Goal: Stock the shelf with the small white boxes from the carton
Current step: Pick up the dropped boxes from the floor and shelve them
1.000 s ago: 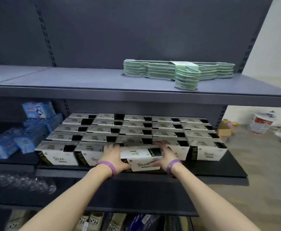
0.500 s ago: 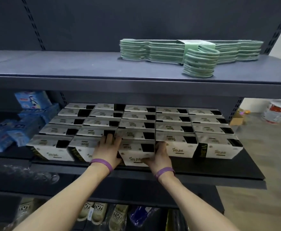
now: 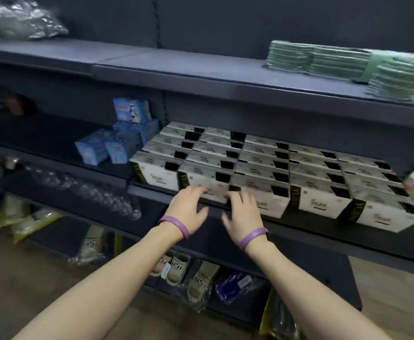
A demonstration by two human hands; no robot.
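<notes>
Small white boxes with black corners fill the dark middle shelf in several rows. One front-row box stands in line with its neighbours, just beyond my fingertips. My left hand hovers at the shelf's front edge with fingers spread and relaxed, its tips at that box's front face. Close beside it on the right, my right hand is likewise open, fingertips at the neighbouring box. Neither hand holds anything. Both wrists wear purple bands. The carton is out of view.
Blue packs sit left of the boxes. A stack of green hangers lies on the upper shelf, with a bagged item at far left. Bagged slippers fill the lower shelf. Clear plastic items lie lower left.
Both hands have let go of the box they were pushing in; it now stands in the front row. The hands have drawn back to the shelf edge, and the view has swung left.
</notes>
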